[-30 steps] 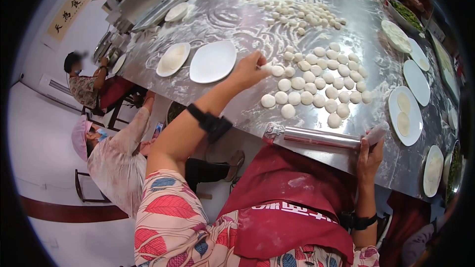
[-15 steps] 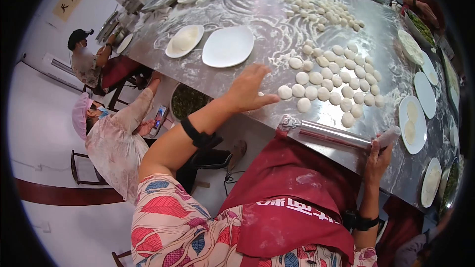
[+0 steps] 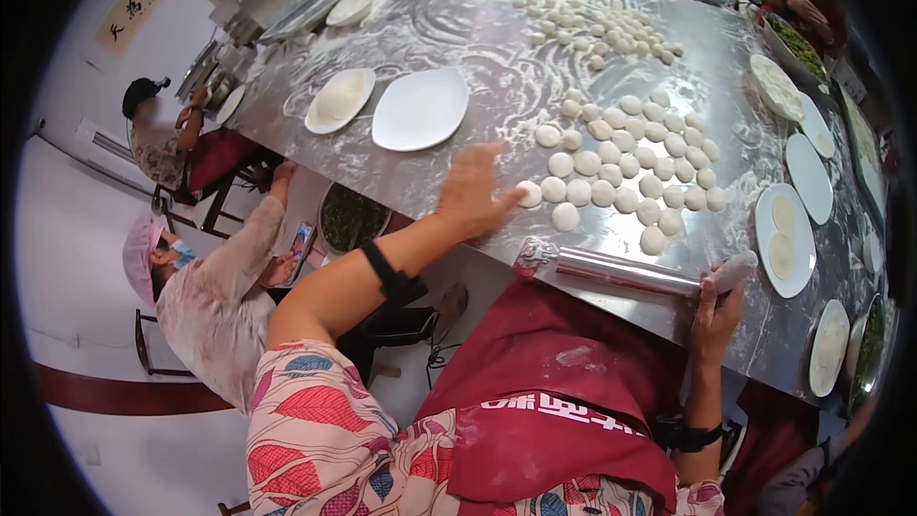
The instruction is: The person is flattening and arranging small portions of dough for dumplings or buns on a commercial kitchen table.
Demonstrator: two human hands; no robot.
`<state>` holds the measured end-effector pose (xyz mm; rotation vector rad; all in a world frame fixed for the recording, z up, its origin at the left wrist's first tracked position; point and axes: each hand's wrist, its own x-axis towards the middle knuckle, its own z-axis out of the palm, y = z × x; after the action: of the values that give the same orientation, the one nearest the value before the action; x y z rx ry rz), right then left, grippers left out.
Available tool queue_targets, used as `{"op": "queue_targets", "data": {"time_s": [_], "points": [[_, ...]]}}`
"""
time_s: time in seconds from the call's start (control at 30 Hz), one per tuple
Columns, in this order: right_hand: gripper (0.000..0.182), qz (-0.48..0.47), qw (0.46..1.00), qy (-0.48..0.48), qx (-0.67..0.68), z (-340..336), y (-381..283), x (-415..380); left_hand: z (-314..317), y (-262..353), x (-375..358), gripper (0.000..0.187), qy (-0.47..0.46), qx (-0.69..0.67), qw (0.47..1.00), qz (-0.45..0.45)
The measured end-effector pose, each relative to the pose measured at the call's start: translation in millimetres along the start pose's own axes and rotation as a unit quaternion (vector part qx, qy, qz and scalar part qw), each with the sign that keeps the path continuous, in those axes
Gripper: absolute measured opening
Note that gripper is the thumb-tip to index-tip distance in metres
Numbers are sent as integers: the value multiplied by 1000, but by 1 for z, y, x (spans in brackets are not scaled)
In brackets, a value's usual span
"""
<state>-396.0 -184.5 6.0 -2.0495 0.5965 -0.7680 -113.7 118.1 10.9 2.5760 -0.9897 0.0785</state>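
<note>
Just left of the many flattened dough pieces [image 3: 603, 193], my left hand [image 3: 470, 193] hovers over the table's near edge, fingers spread and blurred. Its thumb tip is beside the leftmost dough disc [image 3: 528, 194]; whether they touch is unclear. A metal rolling pin [image 3: 626, 269] lies along the near edge, below the discs. My right hand [image 3: 718, 313] has its fingers round the pale handle at the pin's right end. An empty white plate [image 3: 420, 110] stands beyond my left hand, beside a plate holding flat dough wrappers [image 3: 339, 100].
Smaller dough lumps [image 3: 611, 29] lie farther back on the floured metal table [image 3: 511, 48]. Several plates, one with two wrappers [image 3: 781, 239], line the right side. A person in a pink cap [image 3: 141, 258] holds a phone at left, near a bowl of greens [image 3: 353, 218].
The view has shifted, so the table's contents appear farther left. My left hand is slightly nearer the leftmost disc, its fingers more blurred. My right hand keeps its hold on the pin.
</note>
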Motion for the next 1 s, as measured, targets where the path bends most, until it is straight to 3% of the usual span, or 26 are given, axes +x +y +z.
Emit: {"op": "queue_targets", "data": {"time_s": [0.03, 0.13, 0.23, 0.33, 0.4, 0.5, 0.6, 0.7, 0.8, 0.93, 1.0], "points": [[38, -16, 1000, 9, -15, 0, -3, -1, -15, 8, -4, 83, 11, 7, 998, -53], [40, -37, 998, 25, -40, 3, -7, 0, -67, 25, 5, 69, -230, 92, 955, -165], [39, -18, 999, 20, -41, 3, -5, 2, -48, 7, 11, 59, -198, 69, 968, -135], [37, -7, 999, 7, -34, 2, -9, 1, -31, 20, 48, 50, -120, -95, 984, -92], [36, -16, 999, -1, -29, 0, -10, 1, -21, 33, 83, 42, -18, -118, 992, -34], [34, -27, 999, -3, -28, -1, -8, 2, -9, 51, 116, 37, -19, -44, 997, 62], [34, -6, 1000, -15, -20, -2, -9, 2, 12, 63, 129, 35, -59, 38, 995, 64], [34, -12, 999, 4, -35, 0, -13, 1, 18, 60, 131, 31, -60, 25, 993, 96], [33, -37, 999, 24, -29, 3, -11, 1, 2, 43, 112, 25, -45, -105, 990, 86], [36, -6, 1000, 8, -10, 1, -8, 0, -40, 13, 63, 22, -33, -85, 987, 130], [36, -18, 999, 16, -21, 2, -3, 0, -54, 1, 37, 21, -83, -50, 992, 76]]}}
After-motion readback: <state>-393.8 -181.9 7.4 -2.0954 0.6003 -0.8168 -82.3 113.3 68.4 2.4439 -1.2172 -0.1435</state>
